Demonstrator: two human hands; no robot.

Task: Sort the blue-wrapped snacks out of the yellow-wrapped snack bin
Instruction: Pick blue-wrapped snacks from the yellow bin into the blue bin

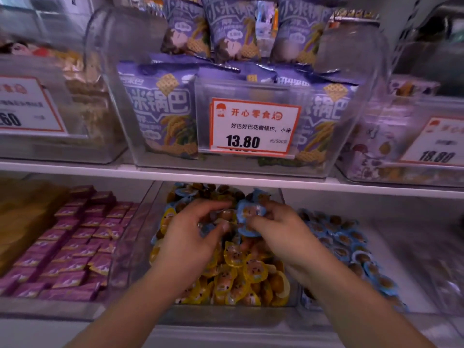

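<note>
A clear bin (160,315) on the lower shelf holds several yellow-wrapped snacks (233,277), with blue-wrapped ones mixed in toward the back (184,192). My right hand (281,229) pinches a blue-wrapped snack (249,212) just above the pile. My left hand (193,234) hovers over the middle of the bin, fingers curled; a small blue-edged snack (206,228) shows between thumb and fingers, but I cannot tell whether it is held.
To the right, a bin of blue-wrapped snacks (346,244). To the left, a bin of purple packets (75,237). The upper shelf edge (226,178) overhangs the back of the bins, carrying bins of purple bags (160,106) and a price tag (253,126).
</note>
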